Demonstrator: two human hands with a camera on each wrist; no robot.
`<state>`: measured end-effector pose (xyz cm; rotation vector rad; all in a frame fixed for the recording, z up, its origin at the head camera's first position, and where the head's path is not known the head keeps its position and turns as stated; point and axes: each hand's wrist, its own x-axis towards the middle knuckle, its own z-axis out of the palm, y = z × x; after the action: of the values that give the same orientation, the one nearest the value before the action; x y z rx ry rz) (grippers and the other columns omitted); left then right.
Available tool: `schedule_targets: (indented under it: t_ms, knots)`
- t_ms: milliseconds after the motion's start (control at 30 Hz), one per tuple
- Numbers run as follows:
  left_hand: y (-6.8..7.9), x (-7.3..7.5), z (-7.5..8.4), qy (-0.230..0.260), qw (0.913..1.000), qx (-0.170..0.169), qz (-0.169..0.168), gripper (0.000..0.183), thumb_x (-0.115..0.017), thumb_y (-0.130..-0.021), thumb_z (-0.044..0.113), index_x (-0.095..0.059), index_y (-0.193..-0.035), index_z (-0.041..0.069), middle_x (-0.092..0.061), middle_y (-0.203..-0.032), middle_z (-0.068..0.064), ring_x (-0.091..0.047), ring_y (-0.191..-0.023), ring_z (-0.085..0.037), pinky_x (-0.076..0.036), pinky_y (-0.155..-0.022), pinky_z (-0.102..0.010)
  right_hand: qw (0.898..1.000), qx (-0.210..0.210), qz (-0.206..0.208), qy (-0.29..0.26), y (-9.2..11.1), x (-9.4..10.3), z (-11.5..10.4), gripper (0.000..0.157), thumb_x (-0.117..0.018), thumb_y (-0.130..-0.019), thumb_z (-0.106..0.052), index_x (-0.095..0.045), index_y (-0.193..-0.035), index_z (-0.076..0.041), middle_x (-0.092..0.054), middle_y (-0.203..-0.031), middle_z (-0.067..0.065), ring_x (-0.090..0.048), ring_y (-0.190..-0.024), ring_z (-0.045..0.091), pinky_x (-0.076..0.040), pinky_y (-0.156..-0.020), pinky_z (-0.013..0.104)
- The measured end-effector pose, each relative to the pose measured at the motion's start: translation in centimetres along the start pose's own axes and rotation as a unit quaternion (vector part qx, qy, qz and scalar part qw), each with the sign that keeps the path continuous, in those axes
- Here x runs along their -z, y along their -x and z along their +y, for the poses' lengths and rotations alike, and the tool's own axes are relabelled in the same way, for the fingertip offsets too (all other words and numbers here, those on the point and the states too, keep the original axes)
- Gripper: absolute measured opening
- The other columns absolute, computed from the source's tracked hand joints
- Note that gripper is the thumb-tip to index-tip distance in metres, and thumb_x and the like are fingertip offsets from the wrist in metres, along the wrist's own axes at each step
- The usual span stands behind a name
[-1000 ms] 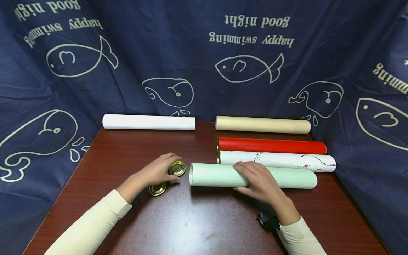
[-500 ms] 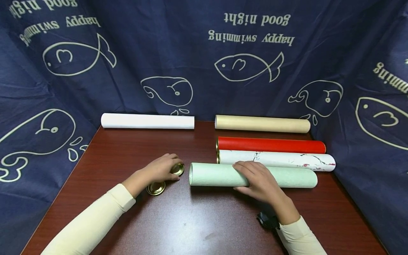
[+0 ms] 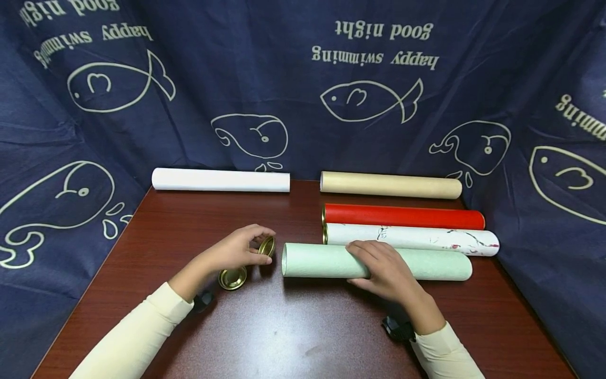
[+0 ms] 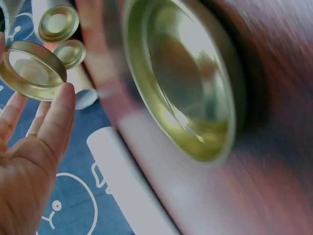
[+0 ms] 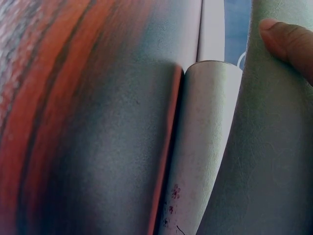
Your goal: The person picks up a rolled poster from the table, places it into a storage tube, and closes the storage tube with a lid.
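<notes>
Head view: left hand [image 3: 239, 248] pinches a gold metal lid [image 3: 267, 246] between thumb and fingertips. Lid stands tilted, nearly on edge, just beside the left end of the pale green cardboard tube [image 3: 322, 260], gap visible between the two. Whether its lower edge touches the table [image 3: 284, 331] cannot be told.

Held lid, left wrist view: round, shallow, shiny; raised wall, paler flat disc at the centre; fingertips at its rim, the other fingers slightly apart.

Second gold lid [image 3: 232, 278] lies flat on the table just beside the left hand. Left wrist view has it large and partly blurred: rolled rim, stepped inner wall, recessed middle with bright reflections.

Right hand [image 3: 385, 268] grips the green tube from above, thumb on the near side, fingers curved over the top. Tube lies lengthwise across the table, left end open and showing a round rim. Right wrist view: fine crinkled texture on its surface, one fingertip resting on it.

Behind it, in order: white tube with printed branches and reddish blossoms [image 3: 426, 240], red tube [image 3: 402, 216], both gold at the left end; beige tube [image 3: 390, 185] near the navy cloth [image 3: 293, 79]. Plain white tube [image 3: 220, 180] lies at back left.
</notes>
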<state>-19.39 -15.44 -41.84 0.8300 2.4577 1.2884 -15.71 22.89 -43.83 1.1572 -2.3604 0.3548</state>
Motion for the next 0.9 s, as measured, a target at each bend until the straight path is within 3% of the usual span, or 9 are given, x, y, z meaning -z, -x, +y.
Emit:
schedule_targets:
  t_ms: [200, 333, 600, 900]
  knots:
    - [0.5, -0.9, 0.9, 0.121, 0.9923, -0.001, 0.027, 0.058, -0.079, -0.083, 0.004, -0.051, -0.134, -0.005, -0.058, -0.124, -0.019, -0.060, -0.113, -0.032, -0.053, -0.094, -0.039, 1.000, 0.007, 0.011, 0.003, 0.0, -0.2, 0.2, 0.071, -0.085, -0.069, -0.037, -0.060, -0.129, -0.007, -0.064, -0.123, 0.009, -0.060, -0.109, 0.030, -0.048, -0.091, 0.047]
    - [0.8, -1.7, 1.6, 0.156, 0.9868, -0.014, 0.040, 0.058, -0.079, -0.083, 0.002, -0.051, -0.134, -0.004, -0.059, -0.123, -0.020, -0.061, -0.113, -0.032, -0.053, -0.094, -0.039, 1.000, 0.007, 0.018, -0.001, 0.0, -0.2, 0.3, 0.070, -0.084, -0.070, -0.037, -0.060, -0.129, -0.007, -0.064, -0.122, 0.009, -0.060, -0.108, 0.030, -0.048, -0.091, 0.048]
    - [1.5, -3.1, 2.8, 0.077, 0.9929, -0.037, 0.083, 0.058, -0.084, -0.081, 0.012, -0.056, -0.132, 0.004, -0.058, -0.121, -0.007, -0.062, -0.105, -0.024, -0.056, -0.083, -0.034, 1.000, 0.005, 0.018, -0.007, 0.0, -0.1, 0.2, 0.071, -0.086, -0.068, -0.036, -0.061, -0.128, -0.007, -0.064, -0.123, 0.009, -0.060, -0.109, 0.030, -0.048, -0.092, 0.047]
    - [1.7, -4.4, 3.3, 0.072, 0.9871, -0.063, 0.128, 0.058, -0.086, -0.078, 0.009, -0.059, -0.129, 0.005, -0.058, -0.121, -0.006, -0.062, -0.102, -0.022, -0.055, -0.089, -0.033, 1.000, -0.001, 0.013, -0.002, 0.0, 0.0, 0.1, 0.071, -0.085, -0.068, -0.035, -0.061, -0.128, -0.007, -0.063, -0.123, 0.008, -0.060, -0.109, 0.030, -0.047, -0.093, 0.047]
